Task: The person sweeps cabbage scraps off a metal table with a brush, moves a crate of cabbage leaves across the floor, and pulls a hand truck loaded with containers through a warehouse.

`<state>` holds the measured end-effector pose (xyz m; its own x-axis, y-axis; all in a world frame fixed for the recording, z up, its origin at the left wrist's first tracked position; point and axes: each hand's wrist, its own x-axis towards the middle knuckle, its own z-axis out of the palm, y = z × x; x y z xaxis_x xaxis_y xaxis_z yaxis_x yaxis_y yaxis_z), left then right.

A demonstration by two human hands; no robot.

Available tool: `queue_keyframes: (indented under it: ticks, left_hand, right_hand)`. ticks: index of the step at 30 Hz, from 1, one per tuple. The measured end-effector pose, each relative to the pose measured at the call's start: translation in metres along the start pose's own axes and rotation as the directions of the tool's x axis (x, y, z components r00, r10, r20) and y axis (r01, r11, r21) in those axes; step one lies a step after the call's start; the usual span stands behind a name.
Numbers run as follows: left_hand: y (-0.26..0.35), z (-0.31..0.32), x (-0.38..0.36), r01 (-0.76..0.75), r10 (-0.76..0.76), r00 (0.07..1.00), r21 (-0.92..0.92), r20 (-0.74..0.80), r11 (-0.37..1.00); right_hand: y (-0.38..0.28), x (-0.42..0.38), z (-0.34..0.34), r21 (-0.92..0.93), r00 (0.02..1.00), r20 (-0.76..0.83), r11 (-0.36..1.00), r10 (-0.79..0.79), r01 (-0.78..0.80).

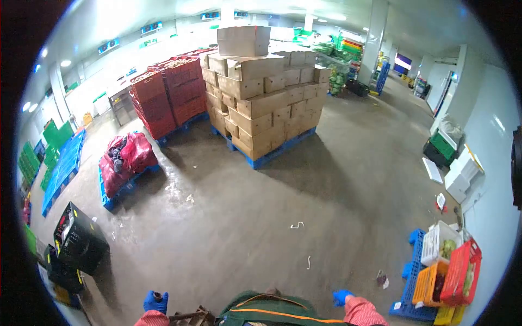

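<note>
My left hand (156,302), in a blue glove and a red striped sleeve, is at the bottom left of the head view. Its fingers are closed around a small dark, rounded thing (157,296) that I cannot make out. My right hand (342,297), also gloved in blue, hangs over the floor at the bottom right. Its fingers look curled in, with nothing visible in them. Between the hands is a dark green garment (272,308) with orange trim. A brown, crumpled-looking item (191,317) is beside my left forearm, partly cut off by the frame.
Stacked cardboard boxes (272,103) stand on a blue pallet (262,161) ahead. Left of them are red crates (149,106) and a red sack (128,160). Black crates (81,239) sit at left; orange (429,282) and red crates (461,271) at right. Scraps (297,225) litter the floor.
</note>
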<state>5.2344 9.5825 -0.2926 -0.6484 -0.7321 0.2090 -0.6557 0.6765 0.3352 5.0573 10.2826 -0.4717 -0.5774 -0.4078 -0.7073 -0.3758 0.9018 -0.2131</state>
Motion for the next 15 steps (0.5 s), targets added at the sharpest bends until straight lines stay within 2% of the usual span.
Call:
queue_keyframes:
  ticks: [2,4,7,10,11,13,14,15]
  left_hand:
    - [0.044,0.027,0.035,-0.036,0.036,0.999,0.000,0.010,0.999]
    - [0.083,0.058,0.057,0.025,-0.025,0.999,0.000,0.045,1.000]
    - [0.162,0.089,0.079,0.076,-0.078,0.996,0.050,0.045,0.996]
    - [0.242,0.109,0.091,0.007,-0.012,0.999,0.164,0.031,0.986]
    - [0.280,0.107,0.095,0.011,-0.019,0.997,0.111,0.070,0.994]
    - [0.303,0.126,0.113,0.104,-0.166,0.929,0.197,0.331,0.975]
    - [0.353,0.109,0.120,0.118,-0.219,0.874,0.246,0.434,0.962]
    - [0.401,0.096,0.124,0.131,-0.275,0.800,0.293,0.534,0.947]
  right_hand:
    - [0.057,0.029,0.039,0.093,0.968,0.131,0.970,0.212,-0.225]
    - [0.068,0.013,0.002,0.135,0.927,0.276,0.945,0.253,-0.298]
    - [0.112,0.039,-0.059,0.171,0.901,0.331,0.921,0.281,-0.350]
    - [0.183,0.098,-0.124,0.141,0.909,0.332,0.940,0.251,-0.311]
    - [0.212,0.123,-0.155,0.117,0.921,0.320,0.955,0.224,-0.273]
    - [0.268,0.188,-0.224,-0.002,0.953,0.285,0.994,0.106,-0.109]
    - [0.287,0.222,-0.267,-0.075,0.972,0.236,0.997,0.021,-0.003]
    - [0.293,0.267,-0.323,-0.160,0.927,0.363,0.986,0.093,-0.037]
